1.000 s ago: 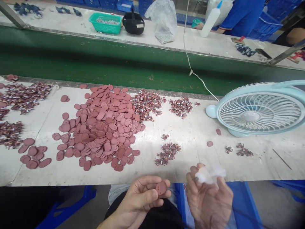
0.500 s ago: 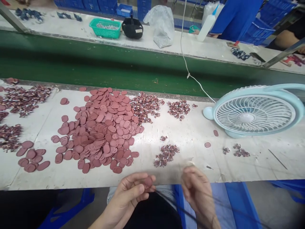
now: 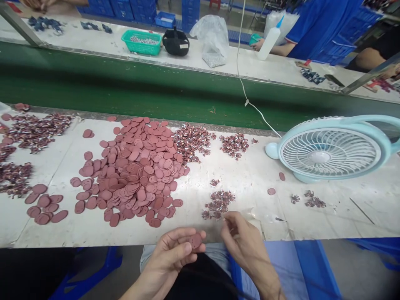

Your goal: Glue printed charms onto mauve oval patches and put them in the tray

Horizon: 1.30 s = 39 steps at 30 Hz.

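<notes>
Maroon oval tag (image 3: 196, 240) pinched in left hand (image 3: 173, 254) grip; right hand (image 3: 242, 241) loosely curled, empty; green basket (image 3: 142, 43) of pale bits.

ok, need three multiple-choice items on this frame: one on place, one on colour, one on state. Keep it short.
1. Where does the fan sit on the near table?
A. far left end
B. right side, by the green belt
C. on the far bench

2. What colour is the basket on the far bench?
A. green
B. red
C. yellow

3. What is the left hand doing?
A. lying flat on the table
B. pinching one reddish-brown oval disc
C. gripping the white bottle

Answers:
1 B: the fan lies on the right part of the near table, next to the green belt.
2 A: the basket is plainly green, beside a black pouch.
3 B: the disc sits between thumb and fingertips, while the right hand is close beside it, near a small heap of bits.
</notes>
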Each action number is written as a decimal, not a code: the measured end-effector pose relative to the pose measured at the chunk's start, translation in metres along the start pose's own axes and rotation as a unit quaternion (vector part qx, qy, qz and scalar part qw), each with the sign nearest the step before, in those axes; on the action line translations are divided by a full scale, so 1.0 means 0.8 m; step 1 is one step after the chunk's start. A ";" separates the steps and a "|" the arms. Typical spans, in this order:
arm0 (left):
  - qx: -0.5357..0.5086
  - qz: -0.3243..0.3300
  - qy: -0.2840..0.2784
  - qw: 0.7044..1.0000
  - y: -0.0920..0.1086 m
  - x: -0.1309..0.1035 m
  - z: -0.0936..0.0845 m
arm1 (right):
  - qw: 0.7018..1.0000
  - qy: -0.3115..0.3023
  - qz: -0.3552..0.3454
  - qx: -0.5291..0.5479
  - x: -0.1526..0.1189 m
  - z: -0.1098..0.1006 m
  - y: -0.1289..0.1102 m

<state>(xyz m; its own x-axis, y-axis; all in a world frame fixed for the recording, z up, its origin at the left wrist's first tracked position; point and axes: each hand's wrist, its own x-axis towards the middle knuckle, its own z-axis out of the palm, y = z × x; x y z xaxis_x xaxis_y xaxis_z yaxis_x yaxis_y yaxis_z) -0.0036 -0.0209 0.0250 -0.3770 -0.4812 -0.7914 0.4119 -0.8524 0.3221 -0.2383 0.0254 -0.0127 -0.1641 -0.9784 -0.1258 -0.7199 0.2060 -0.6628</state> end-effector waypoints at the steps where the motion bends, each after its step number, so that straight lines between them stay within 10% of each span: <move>1: 0.003 0.000 -0.008 1.000 -0.001 0.003 -0.002 | 0.998 0.017 0.026 0.050 -0.011 -0.001 0.005; 8: 0.007 -0.018 -0.034 0.999 -0.010 0.005 0.006 | 0.912 -0.020 0.056 0.406 -0.050 -0.010 -0.007; 14: 0.019 0.028 -0.011 0.999 -0.020 -0.006 0.029 | 0.934 0.069 -0.093 0.338 -0.032 -0.019 -0.054; 22: 0.065 0.068 -0.178 0.979 -0.028 0.016 -0.007 | 0.952 0.084 -0.096 0.278 -0.037 0.005 -0.076; 39: 0.087 0.172 -0.135 0.972 -0.034 0.031 -0.012 | 0.949 0.043 -0.065 0.307 -0.037 -0.001 -0.080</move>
<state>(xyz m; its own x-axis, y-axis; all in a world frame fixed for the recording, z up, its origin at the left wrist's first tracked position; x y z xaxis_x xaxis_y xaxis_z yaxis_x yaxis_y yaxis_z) -0.0158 -0.0076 -0.0081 -0.4559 -0.7600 -0.4632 0.4150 -0.6419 0.6448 -0.1884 0.0410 0.0340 -0.1740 -0.9843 0.0291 -0.2138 0.0089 -0.9768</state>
